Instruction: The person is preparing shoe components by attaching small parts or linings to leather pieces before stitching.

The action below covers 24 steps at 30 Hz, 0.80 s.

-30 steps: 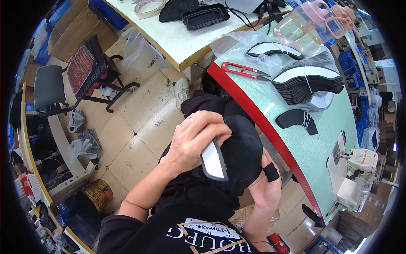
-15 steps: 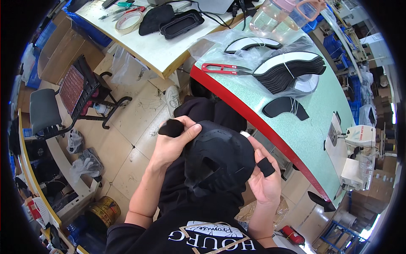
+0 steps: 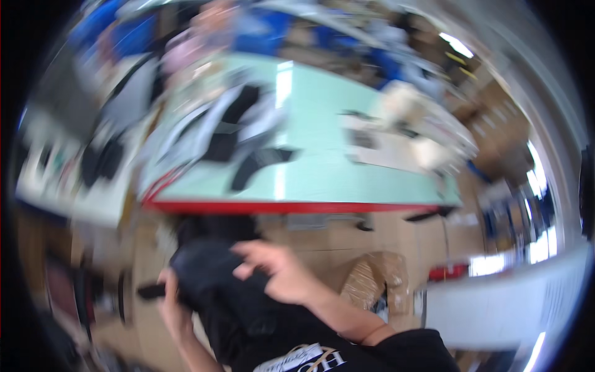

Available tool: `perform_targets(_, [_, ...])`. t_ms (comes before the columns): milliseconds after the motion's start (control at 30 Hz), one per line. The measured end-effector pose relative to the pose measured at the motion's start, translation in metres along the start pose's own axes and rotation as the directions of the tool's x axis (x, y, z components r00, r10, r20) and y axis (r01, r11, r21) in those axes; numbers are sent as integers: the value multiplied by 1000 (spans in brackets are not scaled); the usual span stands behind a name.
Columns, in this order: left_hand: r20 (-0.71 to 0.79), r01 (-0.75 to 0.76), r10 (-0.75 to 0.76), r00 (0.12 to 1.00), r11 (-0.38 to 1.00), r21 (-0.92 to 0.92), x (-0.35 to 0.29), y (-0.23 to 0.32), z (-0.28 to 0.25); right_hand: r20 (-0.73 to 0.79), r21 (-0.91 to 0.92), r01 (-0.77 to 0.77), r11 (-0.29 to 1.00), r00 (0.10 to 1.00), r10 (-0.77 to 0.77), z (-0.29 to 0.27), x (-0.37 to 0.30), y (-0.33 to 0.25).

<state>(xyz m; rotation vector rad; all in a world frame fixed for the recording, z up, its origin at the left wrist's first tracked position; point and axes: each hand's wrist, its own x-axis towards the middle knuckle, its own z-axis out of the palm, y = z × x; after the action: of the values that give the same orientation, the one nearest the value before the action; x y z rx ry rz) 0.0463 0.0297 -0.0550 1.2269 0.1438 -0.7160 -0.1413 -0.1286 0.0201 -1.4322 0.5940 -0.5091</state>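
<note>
Motion smears this view. A black, curved, cap-like piece (image 3: 207, 266) lies over my dark-clothed lap. My left hand (image 3: 173, 307) grips its left edge, and a short black tab (image 3: 150, 291) sticks out on the outer side of that hand. Over the piece's right side, my right hand (image 3: 279, 270) reaches in with thumb and forefinger apart. I see nothing between those fingers, and blur hides whether the tips touch the piece.
Ahead stands a pale green table (image 3: 322, 167) with a red front edge. On it are red-handled thread snips (image 3: 164, 184), curved black pieces (image 3: 257, 164) and a whitish sewing machine (image 3: 427, 133). A white table (image 3: 74, 195) is at left. Brown wrapping (image 3: 372, 282) lies on the floor.
The view has swung right, so the green table now lies straight ahead. My right hand has left the piece's right edge, and the black tab no longer shows in it. My left hand keeps its grip.
</note>
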Motion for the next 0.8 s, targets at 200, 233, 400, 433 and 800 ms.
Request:
perform_targets(200, [460, -400, 220, 860, 851, 340, 45, -21, -26, -42, -346, 192, 918, 975, -220, -8, -37, -9])
perform_targets(233, [617, -483, 195, 762, 806, 342, 35, -16, -4, -11, -400, 186, 898, 978, -207, -12, -47, -4])
perform_targets(400, [968, -824, 56, 244, 539, 177, -39, 18, 60, 69, -541, 149, 828, 989, -133, -10, -72, 1])
perform_targets(433, [960, -825, 72, 269, 531, 192, -35, 14, 61, 101, -536, 165, 828, 986, -132, -10, -70, 3])
perform_targets(800, [317, -467, 385, 866, 850, 242, -1, -22, -25, 63, -470, 157, 869, 988, -144, -6, -42, -7])
